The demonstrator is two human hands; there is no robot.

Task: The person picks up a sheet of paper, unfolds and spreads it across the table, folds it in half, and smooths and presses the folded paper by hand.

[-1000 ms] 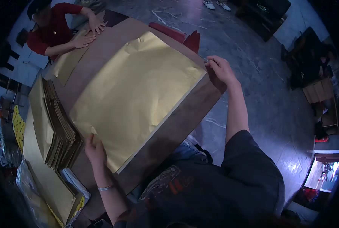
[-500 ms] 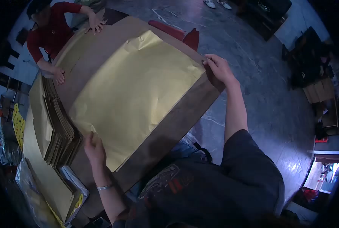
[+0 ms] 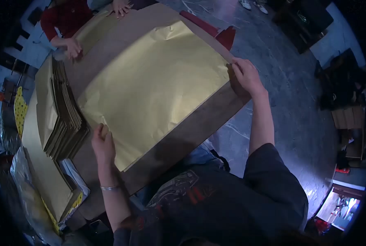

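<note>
A large sheet of gold paper (image 3: 158, 86) lies across the brown table (image 3: 199, 127) in front of me, its surface slightly creased. My left hand (image 3: 103, 141) is closed at the paper's left edge, pinching it between thumb and fingers. At the far right corner, my right hand (image 3: 247, 76) grips the paper's edge, thumb and fingers together. Several folded brown-gold sheets stand in a stack (image 3: 66, 119) to the left of my left hand.
Across the table a person in a red sleeve (image 3: 70, 18) rests both hands near a gold strip (image 3: 93, 33). Flat gold board (image 3: 43, 172) and clear plastic wrap (image 3: 25, 180) lie at the left. A red object (image 3: 226, 37) sticks out past the far edge.
My view has shifted, so the table sits higher in it. Both my hands still hold the paper's edges. The other person's hands have barely moved on the table.
</note>
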